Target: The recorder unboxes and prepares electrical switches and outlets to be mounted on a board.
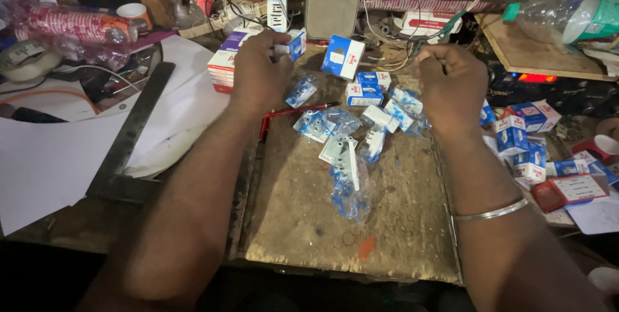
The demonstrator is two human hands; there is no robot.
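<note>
My left hand (258, 70) reaches to the back of a worn wooden board (303, 215) and grips a small blue and white box (294, 45) by its near end. My right hand (451, 83) hovers over the board's right side with fingers curled in; nothing shows in it. Between my hands lie several small blue and white boxes (364, 94) and white plastic parts in clear blue-printed bags (316, 125). A larger blue and white box (342, 57) stands tilted at the back. A white part (345, 154) lies on the board's middle.
A red pen (293, 112) lies at the board's left edge. A dark metal ruler (132, 131) rests on white paper sheets (58, 163) at left. More small boxes (525, 150) are piled at right, a grey speaker (331, 7) and tangled wires at the back, a plastic bottle (561, 15) top right.
</note>
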